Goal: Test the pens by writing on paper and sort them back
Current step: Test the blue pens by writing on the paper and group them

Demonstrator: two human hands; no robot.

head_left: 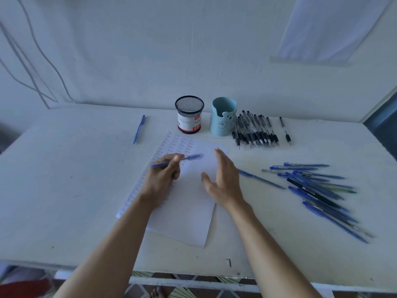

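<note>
Blue pen (192, 157) — the one under test — sits in the person's left hand (164, 173). Fingers and thumb are curled round its barrel, and the shaft lies nearly level above the paper (184, 214) rather than tipped down to write. Its far end is blurred, so it cannot be told which end carries the tip. The right hand (223, 181) hovers just beside it over the blank part of the sheet, fingers straight and spread, holding nothing.

The paper lies on the table (64, 179) beneath both hands. Its left side and top carry columns of small written words, while the middle and right are bare. To do this step well, the person would likely turn the pen tip-down and flatten the free right hand on the sheet so it cannot slide. They would then write in the bare area next to the last column — a short word is enough to judge the ink.

Further out, a lone blue pen (139, 129) lies well apart on the left, and a single pen (262, 179) lies just right of the right hand. A loose pile of blue pens (318, 188) spreads at the right. A neat row of black pens (253, 131) lies beside the light-blue cup (223, 117), with a mesh cup (189, 114) standing next to it. No pens stick out of either cup, so the sorting back appears largely undone.
</note>
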